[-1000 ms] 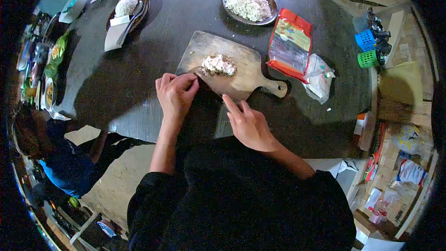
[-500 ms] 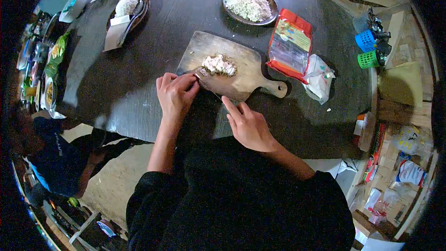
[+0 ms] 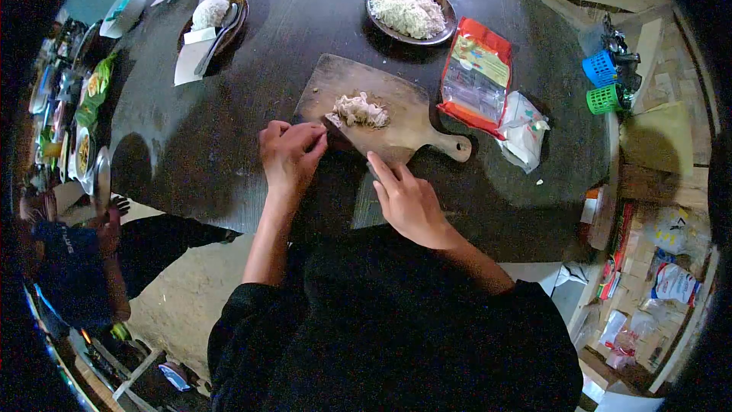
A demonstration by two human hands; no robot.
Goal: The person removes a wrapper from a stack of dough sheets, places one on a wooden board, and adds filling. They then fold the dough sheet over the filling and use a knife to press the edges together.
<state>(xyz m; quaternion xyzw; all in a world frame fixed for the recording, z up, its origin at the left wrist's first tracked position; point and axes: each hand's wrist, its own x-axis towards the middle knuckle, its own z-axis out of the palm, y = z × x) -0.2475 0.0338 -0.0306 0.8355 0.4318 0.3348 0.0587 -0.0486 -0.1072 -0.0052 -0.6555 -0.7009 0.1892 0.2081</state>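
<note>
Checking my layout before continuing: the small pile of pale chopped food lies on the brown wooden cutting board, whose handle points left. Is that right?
Not quite: the handle points right, as the head view shows. The small pile of pale chopped food does lie on the brown wooden cutting board.

The dark, wood-grained table [image 3: 313,27] carries a wooden cutting board [image 3: 408,111] whose handle points right. Beyond the board sits a dark plate [image 3: 406,40] heaped with pale shreds, and to the right lie a red packet [image 3: 476,72], a crumpled white packet [image 3: 524,133] just beside it and a small white scrap [image 3: 539,181]. Toward the far left stands a brown dish [image 3: 239,21] bearing a white mound.
</note>
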